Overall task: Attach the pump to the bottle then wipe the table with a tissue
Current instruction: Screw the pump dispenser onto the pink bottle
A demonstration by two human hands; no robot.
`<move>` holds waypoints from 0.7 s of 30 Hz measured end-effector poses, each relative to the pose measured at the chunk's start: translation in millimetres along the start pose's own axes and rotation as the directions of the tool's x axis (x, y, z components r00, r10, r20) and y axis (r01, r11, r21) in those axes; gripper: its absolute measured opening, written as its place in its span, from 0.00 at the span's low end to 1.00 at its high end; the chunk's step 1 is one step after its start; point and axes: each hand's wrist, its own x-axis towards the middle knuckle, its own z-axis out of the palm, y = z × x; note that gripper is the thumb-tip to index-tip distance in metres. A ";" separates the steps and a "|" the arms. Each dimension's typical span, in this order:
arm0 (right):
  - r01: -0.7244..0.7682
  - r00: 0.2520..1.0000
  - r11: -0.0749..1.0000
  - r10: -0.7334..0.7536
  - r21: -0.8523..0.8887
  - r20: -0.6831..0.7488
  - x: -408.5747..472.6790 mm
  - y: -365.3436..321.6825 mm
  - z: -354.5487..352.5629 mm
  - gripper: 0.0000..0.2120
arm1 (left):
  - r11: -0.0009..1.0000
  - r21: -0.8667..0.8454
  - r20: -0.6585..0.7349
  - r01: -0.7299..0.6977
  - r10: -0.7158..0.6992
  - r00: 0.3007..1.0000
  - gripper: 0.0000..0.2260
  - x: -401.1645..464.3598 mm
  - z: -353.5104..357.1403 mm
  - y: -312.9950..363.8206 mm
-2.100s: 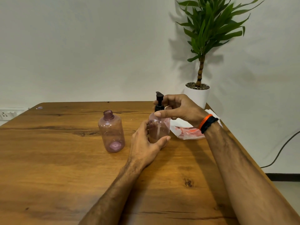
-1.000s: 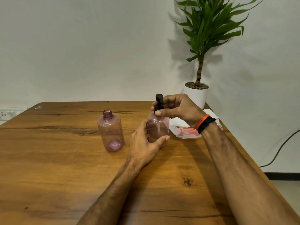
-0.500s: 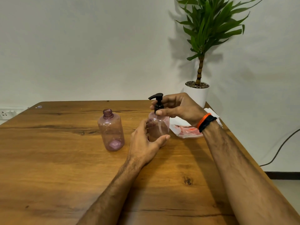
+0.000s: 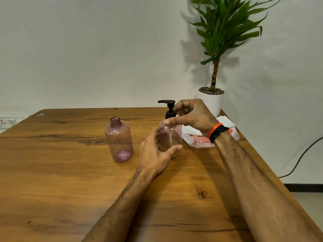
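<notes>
The scene is evenly and fairly brightly lit. Soft shadows of the potted plant (image 4: 225, 32) are thrown onto the white wall (image 4: 87, 49) to its left and right. Dim shadows of the forearms are cast on the wooden table (image 4: 52, 172). A mild sheen is seen on the tabletop. Straight edges are bowed slightly by the wide lens; focus is slightly soft throughout.

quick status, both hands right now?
Left hand: closed around the bottle, steadying it on the table.
Right hand: closed on the pump collar.
</notes>
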 end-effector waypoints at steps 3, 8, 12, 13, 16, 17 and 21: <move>-0.028 0.991 0.997 0.017 0.076 0.136 -5.1 -1.4 -2.9 0.18 | 1.000 0.003 0.007 0.010 -0.010 1.000 0.36 0.9 -0.5 -0.7; -0.013 0.992 0.995 0.000 0.103 0.130 -5.2 0.9 -1.5 0.16 | 1.000 -0.012 -0.004 0.009 -0.009 1.000 0.35 0.6 0.7 -2.0; 0.028 0.998 0.998 -0.031 0.049 0.056 -4.3 4.2 1.5 0.17 | 1.000 0.006 -0.021 -0.003 0.003 1.000 0.36 -0.3 0.9 -2.0; 0.033 0.999 0.999 -0.034 0.031 0.031 -5.3 4.8 3.1 0.17 | 1.000 0.013 -0.025 -0.008 0.009 1.000 0.36 -0.4 0.8 -2.0; 0.038 0.997 0.999 -0.039 -0.010 -0.065 -9.8 5.0 9.5 0.18 | 1.000 0.017 -0.033 -0.013 0.014 0.999 0.35 -0.7 1.0 -1.6; 0.042 0.994 0.999 -0.044 -0.023 -0.099 -11.6 4.6 12.0 0.18 | 1.000 0.020 -0.039 -0.013 0.013 0.999 0.34 -1.1 1.5 -1.4; 0.039 0.966 0.999 -0.038 -0.001 -0.254 -17.8 4.9 29.2 0.15 | 1.000 0.019 -0.050 -0.017 0.018 0.999 0.30 -2.8 2.9 -0.8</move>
